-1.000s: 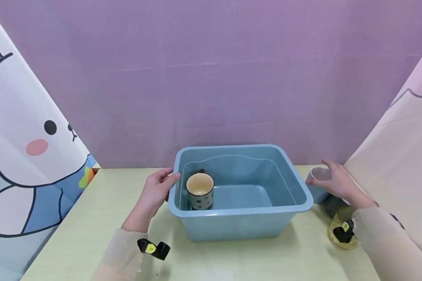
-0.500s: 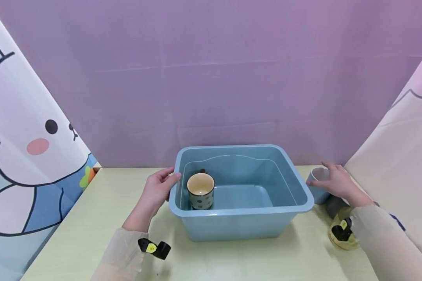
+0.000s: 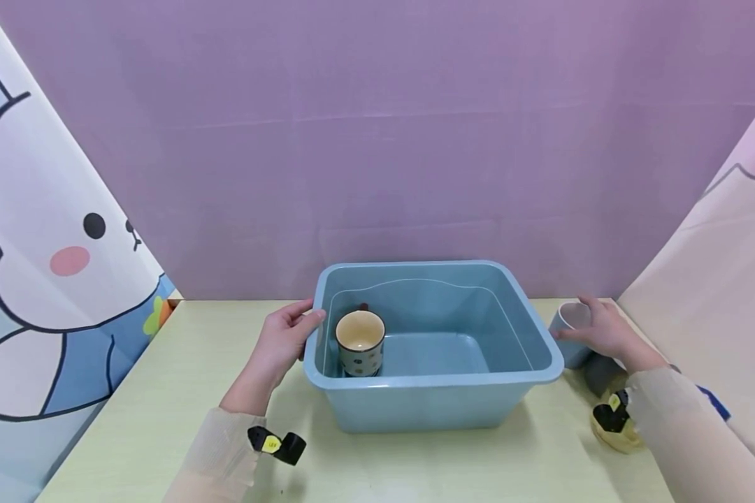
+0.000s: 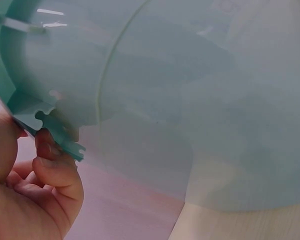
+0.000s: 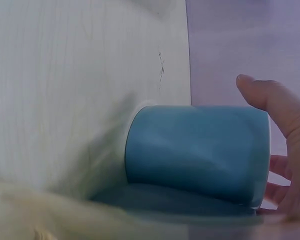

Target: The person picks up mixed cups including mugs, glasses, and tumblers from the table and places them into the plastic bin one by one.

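A light-blue plastic tub [image 3: 434,405] stands on the table. My left hand [image 3: 283,335] grips its left rim, the fingers curled at the rim's underside in the left wrist view. Inside the tub, at the left, a cream patterned mug [image 3: 360,360] stands upright, its brown handle toward the back. To the tub's right, a grey-blue cup [image 5: 197,150] stands upright on the table. My right hand [image 3: 610,332] reaches around its top; in the right wrist view the thumb is extended apart from the cup, other fingers partly hidden behind the rim.
A dark grey cup [image 3: 600,374] stands close by the grey-blue one, partly hidden. Nearer the front, a yellowish glass [image 3: 619,436] lies partly behind my right sleeve. A small blue object [image 3: 714,403] shows beyond that sleeve. A purple cloth wall [image 3: 409,154] backs the table.
My right hand's fingers have drawn in slightly around the top of the grey-blue cup. The left hand stays on the tub's rim, and the mug keeps its place.
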Available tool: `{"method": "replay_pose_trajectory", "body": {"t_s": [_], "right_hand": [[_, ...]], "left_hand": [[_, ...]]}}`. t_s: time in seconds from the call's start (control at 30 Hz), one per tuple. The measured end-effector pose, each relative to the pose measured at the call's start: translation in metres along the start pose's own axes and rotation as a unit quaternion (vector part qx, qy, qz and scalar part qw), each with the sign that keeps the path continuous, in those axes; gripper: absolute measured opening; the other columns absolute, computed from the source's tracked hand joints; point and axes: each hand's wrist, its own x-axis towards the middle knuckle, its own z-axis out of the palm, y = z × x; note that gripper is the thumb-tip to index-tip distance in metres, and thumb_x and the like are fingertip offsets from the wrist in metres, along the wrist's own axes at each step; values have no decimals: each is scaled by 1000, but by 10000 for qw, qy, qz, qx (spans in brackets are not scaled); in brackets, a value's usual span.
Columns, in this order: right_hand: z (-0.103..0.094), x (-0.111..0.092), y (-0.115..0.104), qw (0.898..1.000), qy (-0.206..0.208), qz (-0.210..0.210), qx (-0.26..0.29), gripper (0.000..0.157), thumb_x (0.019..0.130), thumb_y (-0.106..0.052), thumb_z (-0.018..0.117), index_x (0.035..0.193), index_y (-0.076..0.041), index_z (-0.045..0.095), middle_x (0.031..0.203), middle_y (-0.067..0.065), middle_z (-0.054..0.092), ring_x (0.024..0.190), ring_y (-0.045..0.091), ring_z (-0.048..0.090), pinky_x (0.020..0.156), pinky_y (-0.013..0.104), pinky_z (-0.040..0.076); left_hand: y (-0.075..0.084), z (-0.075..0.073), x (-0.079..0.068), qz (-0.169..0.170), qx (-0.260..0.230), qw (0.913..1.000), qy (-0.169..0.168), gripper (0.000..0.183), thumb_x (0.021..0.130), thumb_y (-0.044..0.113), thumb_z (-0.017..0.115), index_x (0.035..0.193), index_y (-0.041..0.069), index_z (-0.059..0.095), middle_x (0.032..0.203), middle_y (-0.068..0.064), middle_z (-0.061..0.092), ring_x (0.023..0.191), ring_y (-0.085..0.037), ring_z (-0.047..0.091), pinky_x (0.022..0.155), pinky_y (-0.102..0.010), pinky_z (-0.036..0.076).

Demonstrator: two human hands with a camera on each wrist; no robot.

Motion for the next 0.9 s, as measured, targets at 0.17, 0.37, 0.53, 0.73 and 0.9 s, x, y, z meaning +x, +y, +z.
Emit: {"method": "replay_pose_trajectory", "body": {"t_s": [0.17,0.37,0.53,0.73,0.9], "right_hand": [[1,-1,1,9999,-78,118,64,109,76,-40,75,140,21,12,134,48,22,121,60,25,95,68,30],[1,-2,2,9997,-107,213,51,110,75,-40,75,139,22,10,131,49,25,116,59,33,92,67,34],[2,0,4,9996,-35,263,-64,109,74,-40,76,138,23,14,126,48,34,107,56,43,87,64,40],[2,-2,2,9997,125,188,-108,107,73,-39,77,136,24,19,122,47,39,103,54,47,86,62,42],[0,-4,1,9997,198,132,-84,104,74,-37,77,135,25,20,122,47,39,104,55,46,86,63,41]], "left_hand": [[0,0,-1,36,-23,10000,-20,46,95,31,55,136,11,50,100,-16,65,62,-14,56,55,-24,48],[0,0,-1,5,-26,10000,-1,46,95,32,56,136,11,50,98,-15,64,61,-14,54,54,-24,47],[0,0,0,-9,-7,10000,12,47,95,31,55,136,11,49,96,-14,63,62,-14,55,55,-24,48],[0,0,-1,16,4,10000,15,47,95,31,56,137,11,48,95,-12,63,60,-14,55,54,-23,47],[0,0,-1,45,-39,10000,36,46,95,29,56,137,12,49,92,-12,64,57,-13,52,52,-23,46]]}}
